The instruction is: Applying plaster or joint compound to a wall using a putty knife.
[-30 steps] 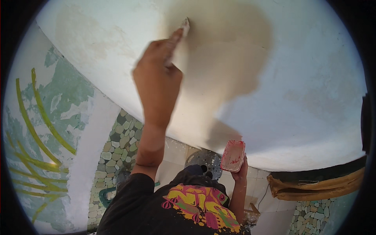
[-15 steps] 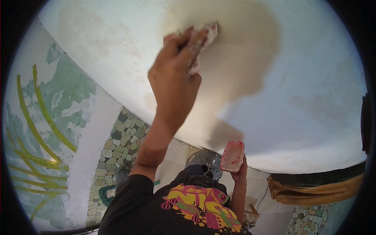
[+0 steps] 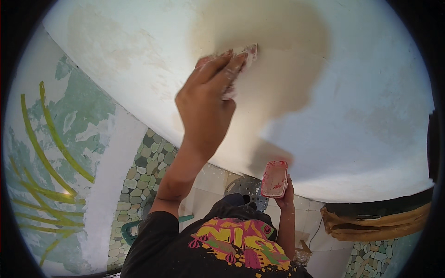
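Note:
My left hand (image 3: 204, 97) is raised to the pale curved wall (image 3: 371, 78), its fingers closed around a flat red putty scraper (image 3: 250, 51) caked with white paste. The scraper's edge meets the wall or sits very close to it; my fingers cover much of it. Lower down, my right hand (image 3: 287, 194) grips a small red rectangular tub (image 3: 274, 180) by its right side. White paste coats the inside of the tub, with red showing at the rim and in patches.
A green-patched wall with yellow painted strokes (image 3: 55, 139) curves along the left. Below stand a grey perforated stool (image 3: 241, 186) and a green chair (image 3: 130, 231), beside pebble-patterned tiling (image 3: 134, 185). Crumpled brown sheeting (image 3: 375, 224) hangs at the lower right.
My left hand has moved slightly down the wall with the scraper. The tub in my right hand has risen a little.

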The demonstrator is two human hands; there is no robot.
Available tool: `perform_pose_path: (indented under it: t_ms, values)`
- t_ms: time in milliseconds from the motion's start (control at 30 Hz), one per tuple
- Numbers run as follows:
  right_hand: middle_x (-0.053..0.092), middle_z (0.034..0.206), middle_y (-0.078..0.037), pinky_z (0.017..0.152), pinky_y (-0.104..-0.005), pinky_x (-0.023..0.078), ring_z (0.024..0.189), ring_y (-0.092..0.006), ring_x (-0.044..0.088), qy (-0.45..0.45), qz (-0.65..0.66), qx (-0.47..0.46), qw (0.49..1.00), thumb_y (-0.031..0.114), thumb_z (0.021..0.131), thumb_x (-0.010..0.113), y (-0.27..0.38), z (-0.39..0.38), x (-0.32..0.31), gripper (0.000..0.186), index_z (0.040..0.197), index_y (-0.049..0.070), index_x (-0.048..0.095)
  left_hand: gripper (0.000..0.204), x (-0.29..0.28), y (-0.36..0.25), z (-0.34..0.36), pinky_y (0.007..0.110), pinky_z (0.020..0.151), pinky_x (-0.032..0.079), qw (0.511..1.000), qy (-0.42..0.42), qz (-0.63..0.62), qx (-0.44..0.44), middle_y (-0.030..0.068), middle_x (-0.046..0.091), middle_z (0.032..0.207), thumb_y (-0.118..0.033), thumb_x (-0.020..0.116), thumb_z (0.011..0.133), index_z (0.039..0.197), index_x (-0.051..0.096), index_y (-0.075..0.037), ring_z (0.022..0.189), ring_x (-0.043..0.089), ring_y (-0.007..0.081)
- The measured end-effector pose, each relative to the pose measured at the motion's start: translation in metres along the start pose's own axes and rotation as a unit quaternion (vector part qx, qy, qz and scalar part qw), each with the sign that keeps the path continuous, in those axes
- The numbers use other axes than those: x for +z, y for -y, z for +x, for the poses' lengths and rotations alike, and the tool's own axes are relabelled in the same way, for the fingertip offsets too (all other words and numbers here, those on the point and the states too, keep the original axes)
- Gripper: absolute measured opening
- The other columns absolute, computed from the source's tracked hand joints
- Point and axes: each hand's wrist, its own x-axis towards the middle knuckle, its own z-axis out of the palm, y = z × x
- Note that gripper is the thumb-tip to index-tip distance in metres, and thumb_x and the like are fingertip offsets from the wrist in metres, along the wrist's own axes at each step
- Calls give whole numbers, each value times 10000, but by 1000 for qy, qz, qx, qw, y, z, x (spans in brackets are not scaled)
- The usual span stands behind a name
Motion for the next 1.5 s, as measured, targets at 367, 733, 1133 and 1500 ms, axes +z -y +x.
perform_pose_path:
  t_ms: [367,733,1133,1500]
  values:
    - [612,1455,-144,1054,-538,554,1278,-325,642,-24,7,21,999,529,1100,427,-18,6,1,600,1518,103,491,696,26,-1,10,364,883,582,993,-81,-29,86,76,736,1265,132,654,634,1274,768,-119,994,705,275]
    - [592,1475,-141,1047,-528,563,1287,-321,635,-30,57,-35,997,495,1096,464,-17,-2,-7,597,1543,99,462,747,42,-21,27,408,1072,533,982,-97,-28,161,84,694,1395,143,620,688,1358,731,-169,1287,659,321]
    - [598,1472,-123,1040,-544,575,1282,-324,642,-60,45,-88,993,484,1107,428,1,-2,-11,555,1518,116,487,784,26,-25,8,447,1113,502,991,19,-66,111,118,693,1390,163,610,633,1363,716,-104,1337,626,346]
    - [589,1488,-120,1050,-555,558,1303,-324,626,-40,48,-66,996,507,1098,439,2,0,-16,576,1534,131,477,724,27,-31,-13,490,1117,488,984,110,-95,104,134,621,1483,118,648,695,1391,682,-80,1353,609,342]
